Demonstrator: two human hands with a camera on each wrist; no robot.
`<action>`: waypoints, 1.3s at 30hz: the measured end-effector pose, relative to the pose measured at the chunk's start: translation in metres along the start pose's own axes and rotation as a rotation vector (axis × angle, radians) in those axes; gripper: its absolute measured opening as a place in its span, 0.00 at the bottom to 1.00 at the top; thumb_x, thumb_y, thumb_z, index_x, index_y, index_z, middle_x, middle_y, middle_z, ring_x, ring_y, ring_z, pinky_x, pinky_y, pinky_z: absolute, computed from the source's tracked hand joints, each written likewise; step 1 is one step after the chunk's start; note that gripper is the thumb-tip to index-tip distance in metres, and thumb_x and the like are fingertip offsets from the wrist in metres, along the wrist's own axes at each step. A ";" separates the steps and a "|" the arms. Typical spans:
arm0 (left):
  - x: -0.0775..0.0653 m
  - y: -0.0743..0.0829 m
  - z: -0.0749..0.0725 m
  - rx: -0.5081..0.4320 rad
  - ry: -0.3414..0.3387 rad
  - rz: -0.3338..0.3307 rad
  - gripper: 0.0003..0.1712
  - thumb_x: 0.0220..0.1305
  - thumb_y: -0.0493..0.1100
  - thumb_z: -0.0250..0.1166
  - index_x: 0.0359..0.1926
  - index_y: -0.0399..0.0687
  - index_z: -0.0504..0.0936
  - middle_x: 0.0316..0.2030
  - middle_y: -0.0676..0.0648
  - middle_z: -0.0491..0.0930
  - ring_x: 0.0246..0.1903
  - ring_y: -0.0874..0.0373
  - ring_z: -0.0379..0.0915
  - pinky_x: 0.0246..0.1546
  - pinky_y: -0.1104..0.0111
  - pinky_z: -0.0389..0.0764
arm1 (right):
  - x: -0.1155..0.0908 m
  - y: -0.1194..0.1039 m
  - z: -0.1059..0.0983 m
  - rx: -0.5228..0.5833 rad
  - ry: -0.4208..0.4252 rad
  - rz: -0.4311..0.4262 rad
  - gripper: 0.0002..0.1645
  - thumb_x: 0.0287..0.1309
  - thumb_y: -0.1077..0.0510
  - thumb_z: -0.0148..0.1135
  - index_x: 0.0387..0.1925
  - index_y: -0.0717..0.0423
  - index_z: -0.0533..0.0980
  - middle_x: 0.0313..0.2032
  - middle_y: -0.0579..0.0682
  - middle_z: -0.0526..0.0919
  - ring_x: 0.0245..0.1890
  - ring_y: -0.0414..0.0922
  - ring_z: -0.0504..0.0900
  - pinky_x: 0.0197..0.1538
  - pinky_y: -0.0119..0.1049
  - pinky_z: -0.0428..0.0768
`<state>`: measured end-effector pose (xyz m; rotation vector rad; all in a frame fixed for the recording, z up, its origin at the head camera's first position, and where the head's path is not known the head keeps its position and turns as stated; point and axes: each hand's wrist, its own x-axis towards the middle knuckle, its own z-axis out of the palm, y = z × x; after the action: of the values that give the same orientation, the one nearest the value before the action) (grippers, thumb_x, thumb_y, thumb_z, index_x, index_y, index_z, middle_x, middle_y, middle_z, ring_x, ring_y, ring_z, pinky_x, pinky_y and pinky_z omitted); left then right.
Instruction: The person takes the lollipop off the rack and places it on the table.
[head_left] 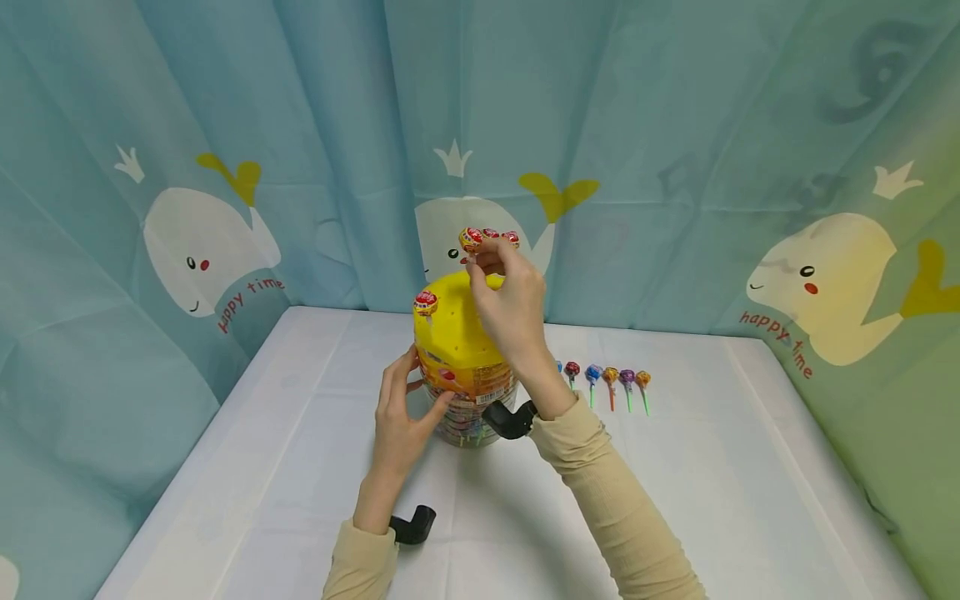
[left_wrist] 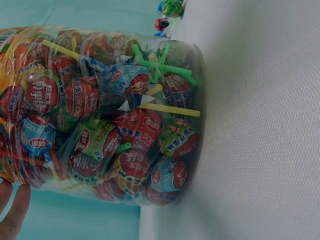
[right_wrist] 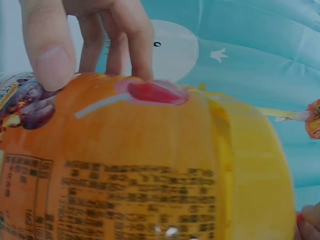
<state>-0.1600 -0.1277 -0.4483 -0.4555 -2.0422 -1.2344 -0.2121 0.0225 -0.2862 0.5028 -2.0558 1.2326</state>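
Note:
A clear plastic jar full of wrapped lollipops stands upright on the table, with an orange label and a yellow lid. My left hand holds the jar's left side, thumb in front and fingers spread round it. Above the lid, my right hand pinches a lollipop by its stick, red and yellow wrapper uppermost. Another lollipop sits at the lid's left edge; in the right wrist view its stick stands out from the lid. Two more wrapped heads show behind my right fingers, their sticks hidden.
Right of the jar, several lollipops lie in a row on the white tablecloth, heads toward the back. A blue curtain with whale prints hangs behind the table. Black wrist mounts stick out from both sleeves.

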 end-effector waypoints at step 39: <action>-0.001 -0.002 0.001 -0.005 -0.005 -0.003 0.50 0.46 0.36 0.76 0.70 0.42 0.62 0.61 0.40 0.68 0.59 0.50 0.69 0.46 0.55 0.84 | -0.086 0.047 -0.062 -0.079 0.145 0.196 0.08 0.54 0.68 0.65 0.38 0.63 0.80 0.30 0.58 0.84 0.31 0.49 0.82 0.29 0.21 0.70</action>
<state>-0.1609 -0.1282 -0.4506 -0.4586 -2.0456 -1.2421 -0.1598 0.0984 -0.3573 0.1730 -2.0570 1.2550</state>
